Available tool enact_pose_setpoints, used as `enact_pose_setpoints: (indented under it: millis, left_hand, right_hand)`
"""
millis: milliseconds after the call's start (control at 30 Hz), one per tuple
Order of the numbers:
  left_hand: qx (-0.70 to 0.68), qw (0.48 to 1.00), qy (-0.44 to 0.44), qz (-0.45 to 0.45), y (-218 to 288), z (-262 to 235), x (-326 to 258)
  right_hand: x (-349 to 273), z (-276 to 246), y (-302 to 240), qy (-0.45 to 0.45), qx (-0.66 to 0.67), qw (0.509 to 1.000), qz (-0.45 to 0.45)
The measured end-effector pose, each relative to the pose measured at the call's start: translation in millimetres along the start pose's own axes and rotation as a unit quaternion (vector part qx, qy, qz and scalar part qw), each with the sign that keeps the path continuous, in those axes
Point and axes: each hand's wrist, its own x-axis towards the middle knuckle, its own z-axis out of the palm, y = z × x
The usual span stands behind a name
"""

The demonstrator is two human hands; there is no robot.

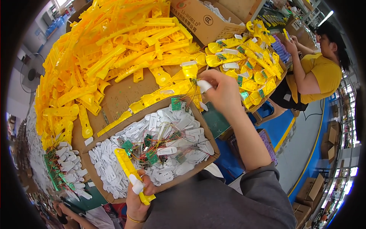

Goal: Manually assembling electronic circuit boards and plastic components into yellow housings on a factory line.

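My left hand [140, 194], a white cover on its thumb, is closed around a long yellow plastic shell half [127, 165] above a cardboard tray [219, 154]. In the tray lie many small white plastic pieces [110, 173], with green circuit boards [151, 157] and thin red and dark wires tangled on top. Beyond the tray's far right corner, my right hand [218, 89] has its fingers pinched, one tip covered in white. Thin wires [193, 89] show at those fingertips beside yellow shells [189, 72]; what exactly the fingers hold is hidden.
A large heap of yellow shells [110, 42] rises at the far left. More shells with boards [248, 61] are piled at the right, near a cardboard box [209, 23]. White pieces and green boards [57, 171] lie left of the tray. A co-worker [316, 72] in yellow works at far right.
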Motion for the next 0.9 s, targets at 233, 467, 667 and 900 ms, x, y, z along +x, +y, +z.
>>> enact_pose_setpoints:
  millis: [233, 467, 667, 900]
  left_hand:
    - [-0.005, 1.000, -0.005, -0.029, -2, 5, 0]
    - [-0.012, 1.000, 0.004, -0.019, -3, -1, 0]
    - [-0.027, 0.999, 0.014, -0.026, -1, 8, 5]
    - [-0.038, 0.998, 0.016, -0.040, -4, 9, 7]
  right_hand:
    - [33, 36, 55, -0.002, -0.201, 0.979, -0.023]
    - [27, -3, 16, 0.224, -0.096, 0.955, -0.168]
    - [-3, -18, -47, 0.202, 0.034, 0.942, -0.266]
    - [-55, 23, -65, -0.142, 0.067, 0.920, -0.360]
